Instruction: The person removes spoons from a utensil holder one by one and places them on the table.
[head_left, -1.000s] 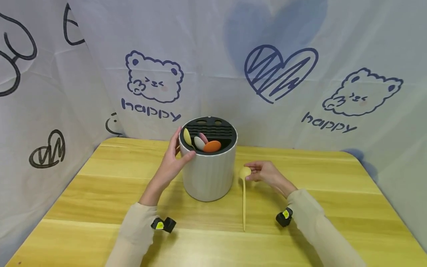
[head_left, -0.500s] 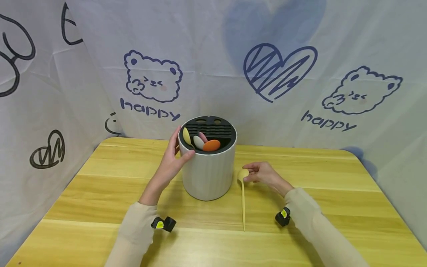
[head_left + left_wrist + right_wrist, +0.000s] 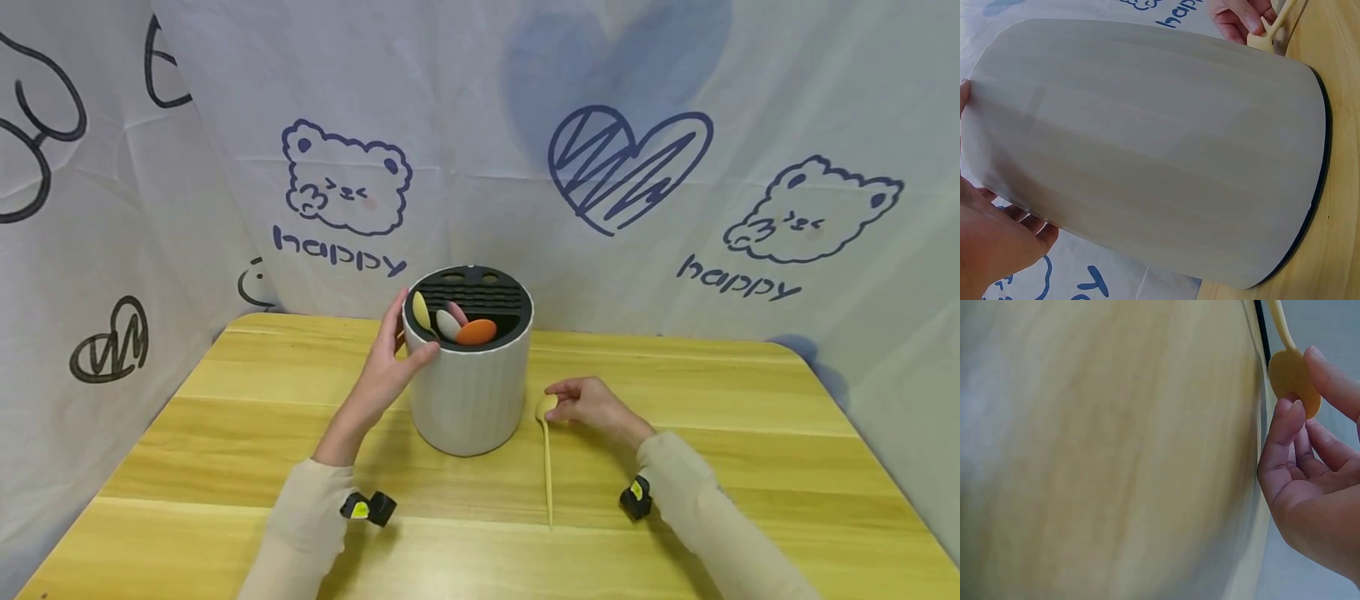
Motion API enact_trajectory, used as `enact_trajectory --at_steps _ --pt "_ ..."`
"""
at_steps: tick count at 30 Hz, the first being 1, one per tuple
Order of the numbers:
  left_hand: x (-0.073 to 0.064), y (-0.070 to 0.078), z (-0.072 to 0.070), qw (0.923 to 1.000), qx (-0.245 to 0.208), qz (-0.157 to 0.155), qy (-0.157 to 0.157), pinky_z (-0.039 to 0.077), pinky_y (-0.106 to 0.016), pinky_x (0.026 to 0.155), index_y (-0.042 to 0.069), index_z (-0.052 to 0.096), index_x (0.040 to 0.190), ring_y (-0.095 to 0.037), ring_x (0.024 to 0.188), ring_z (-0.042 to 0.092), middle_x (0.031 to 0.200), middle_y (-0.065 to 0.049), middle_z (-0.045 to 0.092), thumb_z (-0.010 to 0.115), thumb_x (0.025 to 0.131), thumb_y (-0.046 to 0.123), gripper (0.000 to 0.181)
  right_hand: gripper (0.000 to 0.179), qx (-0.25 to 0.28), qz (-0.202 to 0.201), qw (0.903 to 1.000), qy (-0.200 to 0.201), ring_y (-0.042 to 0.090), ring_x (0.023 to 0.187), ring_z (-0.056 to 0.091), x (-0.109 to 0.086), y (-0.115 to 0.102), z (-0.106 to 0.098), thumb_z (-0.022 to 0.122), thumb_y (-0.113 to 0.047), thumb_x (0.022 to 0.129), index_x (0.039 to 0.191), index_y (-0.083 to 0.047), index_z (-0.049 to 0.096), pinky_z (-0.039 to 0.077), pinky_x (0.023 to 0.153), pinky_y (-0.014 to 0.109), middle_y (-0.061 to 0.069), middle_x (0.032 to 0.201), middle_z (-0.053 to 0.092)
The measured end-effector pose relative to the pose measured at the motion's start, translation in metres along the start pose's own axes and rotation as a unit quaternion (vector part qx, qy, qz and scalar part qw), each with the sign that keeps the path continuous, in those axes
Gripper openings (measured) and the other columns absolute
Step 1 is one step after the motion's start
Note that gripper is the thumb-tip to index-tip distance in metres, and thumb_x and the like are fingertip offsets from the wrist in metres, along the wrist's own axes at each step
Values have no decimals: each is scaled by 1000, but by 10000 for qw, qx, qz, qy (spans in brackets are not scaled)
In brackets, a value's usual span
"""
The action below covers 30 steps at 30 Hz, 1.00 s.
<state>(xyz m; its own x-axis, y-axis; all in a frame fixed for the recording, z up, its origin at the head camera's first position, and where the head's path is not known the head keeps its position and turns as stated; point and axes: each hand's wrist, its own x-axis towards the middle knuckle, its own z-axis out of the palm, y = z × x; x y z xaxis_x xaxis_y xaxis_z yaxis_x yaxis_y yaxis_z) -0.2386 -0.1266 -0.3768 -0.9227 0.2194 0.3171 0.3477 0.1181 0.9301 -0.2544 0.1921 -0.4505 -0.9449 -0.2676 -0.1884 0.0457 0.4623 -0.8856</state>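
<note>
A white ribbed utensil holder [image 3: 468,404] with a black slotted top stands upright on the table. My left hand [image 3: 381,375] grips its upper left side, thumb at the front rim and fingers round the side. In its front opening lean a yellow spoon [image 3: 422,312], a white one [image 3: 448,325], a pinkish one [image 3: 457,312] and an orange one [image 3: 476,332]. Right of the holder, my right hand [image 3: 596,408] pinches another yellow spoon [image 3: 1291,375] by its bowl, thumb on one side and fingers on the other. Its handle points down towards me; whether the tip touches the table, I cannot tell.
The wooden table [image 3: 225,467] extends to both sides and in front of the holder. Close behind hangs a white cloth [image 3: 487,208] with bear and heart drawings. A black wrist camera [image 3: 367,507] sits at my left cuff, another [image 3: 636,498] at the right.
My right hand has come slightly lower and nearer me, the spoon still pinched by its bowl. The left hand keeps its grip on the holder. The head view has shifted a little.
</note>
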Motion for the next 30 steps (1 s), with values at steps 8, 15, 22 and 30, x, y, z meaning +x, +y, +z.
enact_trajectory --at_steps 8,15,22,30 --pt "-1 -2 0 10000 3 75 -7 14 -49 116 13 12 156 -27 145 15 160 -8 13 62 89 37 87 44 -53 70 10000 -11 15 75 53 0 2 2 76 -5 82 121 8 60 48 62 27 9 94 61" --pt "-1 -3 0 10000 19 97 -5 14 -48 116 14 12 156 -26 145 14 160 -8 13 63 89 40 88 44 -76 -46 9999 -86 15 77 53 0 4 1 77 -6 81 120 8 61 48 62 26 9 92 62" --pt "-1 -4 0 10000 41 71 21 15 -47 116 15 12 156 -26 145 15 160 -7 13 62 89 37 87 41 -21 -116 9999 -87 16 80 54 0 3 1 76 -4 81 118 9 61 48 60 24 14 97 63" --pt "-1 -6 0 9999 15 103 23 14 -47 116 14 12 156 -25 145 14 160 -7 13 62 88 36 87 44 151 -353 9992 -134 18 84 55 0 4 1 75 5 79 119 13 58 49 61 22 20 104 62"
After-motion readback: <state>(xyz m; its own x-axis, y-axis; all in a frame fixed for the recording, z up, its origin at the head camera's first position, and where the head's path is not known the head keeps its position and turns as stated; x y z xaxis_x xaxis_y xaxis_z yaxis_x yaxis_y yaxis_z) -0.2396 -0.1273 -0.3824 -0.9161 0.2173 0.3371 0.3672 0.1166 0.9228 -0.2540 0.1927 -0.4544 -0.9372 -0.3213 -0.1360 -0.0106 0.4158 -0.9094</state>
